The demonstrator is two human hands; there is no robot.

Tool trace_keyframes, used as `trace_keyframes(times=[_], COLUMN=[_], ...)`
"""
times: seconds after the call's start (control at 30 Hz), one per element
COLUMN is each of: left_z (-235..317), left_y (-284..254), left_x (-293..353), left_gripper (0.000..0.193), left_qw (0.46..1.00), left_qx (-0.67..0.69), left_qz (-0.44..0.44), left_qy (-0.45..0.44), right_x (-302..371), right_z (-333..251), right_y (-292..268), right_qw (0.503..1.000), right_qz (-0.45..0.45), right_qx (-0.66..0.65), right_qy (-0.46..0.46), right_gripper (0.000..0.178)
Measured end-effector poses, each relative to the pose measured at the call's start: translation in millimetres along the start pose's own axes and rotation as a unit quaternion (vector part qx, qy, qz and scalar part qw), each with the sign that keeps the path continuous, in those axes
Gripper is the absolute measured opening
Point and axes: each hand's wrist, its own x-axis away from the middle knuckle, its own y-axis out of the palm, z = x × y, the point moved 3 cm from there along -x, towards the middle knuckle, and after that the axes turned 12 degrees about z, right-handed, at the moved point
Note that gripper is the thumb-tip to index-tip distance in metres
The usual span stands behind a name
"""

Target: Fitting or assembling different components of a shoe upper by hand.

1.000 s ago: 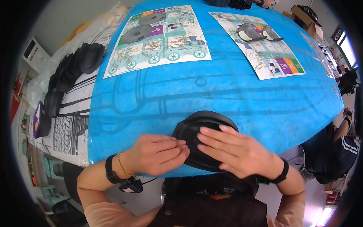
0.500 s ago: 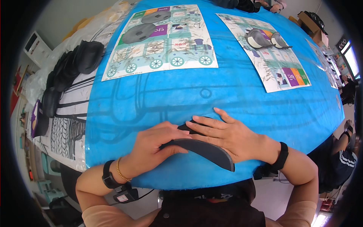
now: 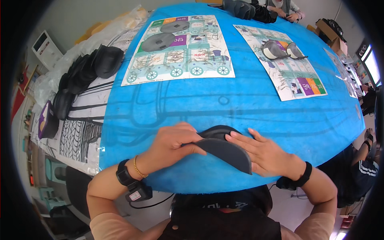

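Observation:
My left hand (image 3: 174,144) pinches the left end of a dark, curved, foam-like piece (image 3: 226,152) between thumb and fingers, close to the near edge of the blue-covered table. The piece is bent, with a smooth grey outer face toward me and a black, hollowed part (image 3: 220,130) behind it. Fingers stretched out, my right hand (image 3: 266,154) presses against the right side of the piece, its fingertips reaching over the hollow. What kind of thing the piece is, I cannot tell.
Farther left on the blue table cover (image 3: 192,104) lies a printed sheet (image 3: 180,66) with two flat grey ovals (image 3: 158,42). To the right, another sheet (image 3: 280,72) bears two dark, light-lined cups (image 3: 274,50). Black molded pieces (image 3: 106,62) are piled at left. A person's hands (image 3: 293,17) show across the table.
The piece has turned so more of its grey face and hollow show. My right hand has slid back toward its right end, and the head view has shifted slightly.

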Motion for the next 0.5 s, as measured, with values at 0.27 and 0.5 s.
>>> trace_keyframes(times=[0.27, 0.5], left_z=[4, -13], left_y=[3, 1], left_x=[12, 21], left_gripper=[0.019, 0.033], left_qw=[0.926, 0.877], left_qx=[0.229, 0.368], left_qz=[0.019, 0.145], left_qy=[-0.298, -0.273], right_x=[14, -14], right_z=[-28, -31], right_y=[-14, 8], right_qw=[0.901, 0.679], right_qz=[0.093, 0.269], right_qx=[-0.345, -0.582], right_qy=[0.248, 0.357], right_gripper=[0.052, 0.043])
